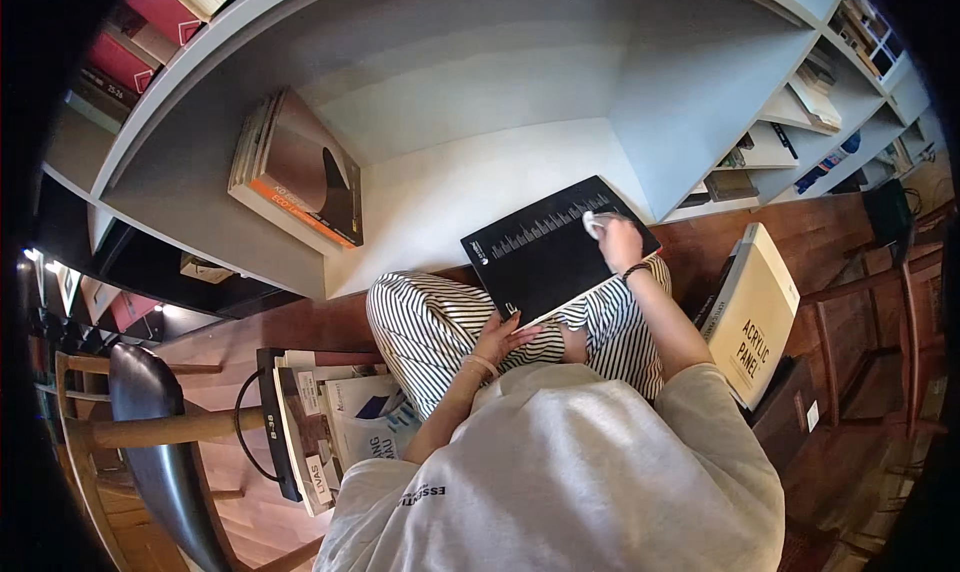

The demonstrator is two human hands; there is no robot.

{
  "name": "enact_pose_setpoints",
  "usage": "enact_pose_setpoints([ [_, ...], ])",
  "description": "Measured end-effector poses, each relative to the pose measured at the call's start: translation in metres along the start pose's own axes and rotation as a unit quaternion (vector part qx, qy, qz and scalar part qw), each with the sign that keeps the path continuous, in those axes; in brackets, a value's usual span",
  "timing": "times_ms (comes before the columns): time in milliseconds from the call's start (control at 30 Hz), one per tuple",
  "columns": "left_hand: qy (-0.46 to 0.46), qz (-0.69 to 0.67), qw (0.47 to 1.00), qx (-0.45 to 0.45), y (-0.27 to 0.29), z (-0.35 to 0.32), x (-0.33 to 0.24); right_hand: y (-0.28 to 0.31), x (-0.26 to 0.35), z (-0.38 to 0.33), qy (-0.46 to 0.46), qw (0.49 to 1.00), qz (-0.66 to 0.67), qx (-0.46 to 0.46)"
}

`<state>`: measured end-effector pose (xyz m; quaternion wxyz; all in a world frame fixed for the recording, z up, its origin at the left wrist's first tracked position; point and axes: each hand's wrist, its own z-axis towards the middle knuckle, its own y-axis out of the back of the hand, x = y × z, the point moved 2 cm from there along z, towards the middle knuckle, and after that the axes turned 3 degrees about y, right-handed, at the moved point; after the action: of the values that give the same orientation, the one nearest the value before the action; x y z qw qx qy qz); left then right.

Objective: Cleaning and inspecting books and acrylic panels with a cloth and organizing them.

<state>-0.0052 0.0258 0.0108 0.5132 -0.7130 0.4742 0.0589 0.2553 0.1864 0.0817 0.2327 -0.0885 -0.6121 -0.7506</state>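
**Black book on the lap, white wad pinched on the cover**

So, a seat has been taken on the floor, legs folded in striped trousers [420, 317], and a slim black book [545, 272] is laid tilted across the lap. The left hand [495, 342] is set at its near-left corner, probably so it won't skid; whether the edge is properly gripped or just braced can't be told. In the right hand [620, 242] a small white wad [590, 222] is pinched narrow and held on the cover's far right part. The legs seem to be used as a makeshift table, keeping the cover face up and within reach.

On both sides things are parked at arm's reach, presumably for convenience: a pile of folders [340, 417] at left, a thick cream book [757, 322] at right.

Ahead, the pale shelf [420, 222] is mostly bare, with a leaning stack of books [310, 177] at its left. Beyond, wooden floor [705, 257], a black-seated chair [155, 452] and more filled cubbies [800, 132] can be made out.
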Motion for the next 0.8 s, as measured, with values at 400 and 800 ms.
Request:
enact_pose_setpoints([
  [400,-0.002,-0.001,1.000,0.002,-0.002,-0.001,-0.002,-0.011,0.050,-0.050,0.099,0.995,-0.015,-0.020],
  [800,-0.007,0.009,1.000,-0.002,-0.004,-0.006,-0.004,0.039,0.001,-0.026,-0.115,0.990,-0.074,0.023],
])
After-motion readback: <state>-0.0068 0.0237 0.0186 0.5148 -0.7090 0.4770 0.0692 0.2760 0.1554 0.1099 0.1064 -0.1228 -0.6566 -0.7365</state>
